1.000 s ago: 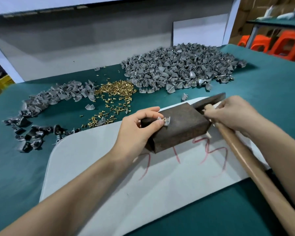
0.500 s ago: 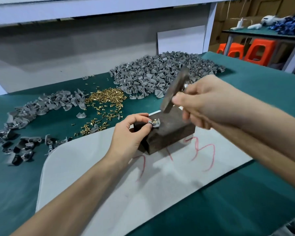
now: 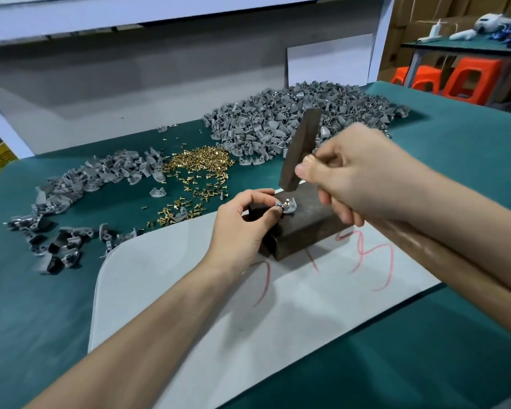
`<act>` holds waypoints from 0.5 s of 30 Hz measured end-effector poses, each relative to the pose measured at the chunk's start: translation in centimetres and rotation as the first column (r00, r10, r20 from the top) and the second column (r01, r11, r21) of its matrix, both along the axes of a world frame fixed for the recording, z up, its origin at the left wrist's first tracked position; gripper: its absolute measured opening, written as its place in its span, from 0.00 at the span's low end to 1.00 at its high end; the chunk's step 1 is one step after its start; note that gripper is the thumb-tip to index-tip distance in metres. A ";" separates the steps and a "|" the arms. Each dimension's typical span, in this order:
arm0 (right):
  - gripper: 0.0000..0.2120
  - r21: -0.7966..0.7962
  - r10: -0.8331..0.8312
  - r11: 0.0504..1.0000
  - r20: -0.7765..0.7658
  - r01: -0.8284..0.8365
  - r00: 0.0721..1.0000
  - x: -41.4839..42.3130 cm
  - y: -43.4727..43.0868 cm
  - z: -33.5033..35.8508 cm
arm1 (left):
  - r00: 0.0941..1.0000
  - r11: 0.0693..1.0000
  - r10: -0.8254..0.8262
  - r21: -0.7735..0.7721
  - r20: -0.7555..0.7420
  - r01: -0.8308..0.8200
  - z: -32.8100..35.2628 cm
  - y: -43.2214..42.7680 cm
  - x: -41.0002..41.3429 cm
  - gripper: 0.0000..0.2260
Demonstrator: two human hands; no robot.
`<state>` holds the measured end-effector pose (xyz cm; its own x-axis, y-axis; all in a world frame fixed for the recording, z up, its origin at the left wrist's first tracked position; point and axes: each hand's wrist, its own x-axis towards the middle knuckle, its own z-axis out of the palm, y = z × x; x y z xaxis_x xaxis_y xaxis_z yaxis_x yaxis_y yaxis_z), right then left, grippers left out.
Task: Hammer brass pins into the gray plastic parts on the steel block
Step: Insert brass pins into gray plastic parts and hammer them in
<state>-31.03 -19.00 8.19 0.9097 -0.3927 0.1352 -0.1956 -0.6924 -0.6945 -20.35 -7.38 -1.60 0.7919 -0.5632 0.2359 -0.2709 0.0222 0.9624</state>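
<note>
Block (image 3: 304, 231) is set on the mat (image 3: 189, 290). Hammer (image 3: 300, 152) is gripped by the curled right hand (image 3: 363, 175), head raised above it. Part (image 3: 290, 208) is pinched on the block top by the left hand (image 3: 242, 228), pin (image 3: 286, 200) seated. Striking is judged due: a square blow, kept clear of that hand.
</note>
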 end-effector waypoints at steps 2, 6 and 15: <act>0.20 -0.018 0.007 1.000 -0.007 -0.007 1.000 0.5 0.1 0.4 | 1.000 1.000 0.004 -0.003 -0.008 -0.004 0.0 0.0 0.0 0.09; 0.20 0.002 -0.011 1.000 -0.089 0.011 0.996 0.4 0.3 -0.2 | 1.000 1.000 0.022 -0.012 0.017 -0.022 -0.2 0.1 -0.2 0.08; 0.20 -0.060 0.009 0.998 -0.080 -0.014 0.997 0.3 0.0 1.0 | 0.993 0.996 0.089 -0.007 0.076 -0.088 -0.7 0.0 -0.1 0.13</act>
<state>-30.69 -19.04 9.19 0.9229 -0.3755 0.0849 -0.2407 -0.7350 -0.6340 -20.45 -7.35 -2.30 0.8183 -0.4908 0.2991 -0.3442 -0.0017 0.9389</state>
